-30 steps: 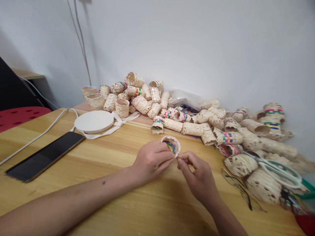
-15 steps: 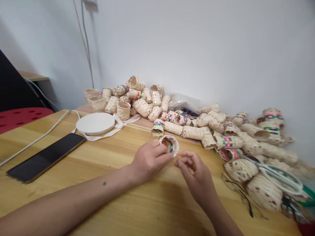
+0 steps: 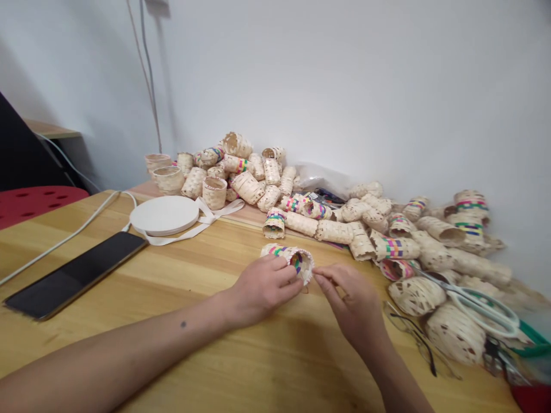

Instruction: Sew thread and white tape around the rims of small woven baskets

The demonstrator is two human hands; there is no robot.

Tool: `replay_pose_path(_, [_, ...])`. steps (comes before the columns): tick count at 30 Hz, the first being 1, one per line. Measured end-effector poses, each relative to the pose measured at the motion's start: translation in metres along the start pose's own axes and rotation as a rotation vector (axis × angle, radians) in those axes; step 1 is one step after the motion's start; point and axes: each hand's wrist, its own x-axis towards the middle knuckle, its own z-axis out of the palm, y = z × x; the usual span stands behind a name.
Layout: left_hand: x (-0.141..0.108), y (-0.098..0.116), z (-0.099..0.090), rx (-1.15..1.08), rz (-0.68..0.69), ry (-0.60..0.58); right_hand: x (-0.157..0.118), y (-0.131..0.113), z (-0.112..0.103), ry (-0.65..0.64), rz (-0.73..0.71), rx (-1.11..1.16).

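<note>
My left hand [image 3: 263,287] is wrapped round a small woven basket [image 3: 275,249] and keeps it tilted on its side. The open mouth faces right, and coloured strips show inside and out. A pale rim with short stitch-like marks edges the mouth. Thumb and forefinger of my right hand [image 3: 344,298] are pinched together just right of that rim; what lies between them is too small to make out. A thin reddish-brown strand [image 3: 306,289] hangs below the rim. My left fingers hide the near side of the basket.
Many woven tubes [image 3: 338,231] lie heaped along the wall. On the left are a white ribbon roll [image 3: 164,215] and a phone [image 3: 77,274] with a cable. White-handled scissors [image 3: 486,312] and eyeglasses [image 3: 415,332] lie at the right.
The basket has turned so more of its outer side shows. My right fingers have shifted slightly right and closed into a tighter pinch beside the rim.
</note>
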Motion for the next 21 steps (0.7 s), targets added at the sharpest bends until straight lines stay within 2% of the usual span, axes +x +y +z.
replay_pose_path(4, [-0.001,0.002,0.001,0.002,0.029,-0.072,-0.002,-0.004,0.007,-0.140,-0.026,-0.029])
replay_pose_path(12, [-0.003,0.005,0.009,-0.032,0.069,-0.144,-0.002,-0.003,0.011,-0.262,-0.007,0.042])
replay_pose_path(17, [-0.005,0.006,0.011,-0.030,0.077,-0.140,-0.004,-0.004,0.015,-0.283,0.040,-0.006])
replay_pose_path(21, [-0.002,0.008,0.007,-0.026,0.087,-0.126,-0.006,-0.008,0.017,-0.219,0.105,-0.015])
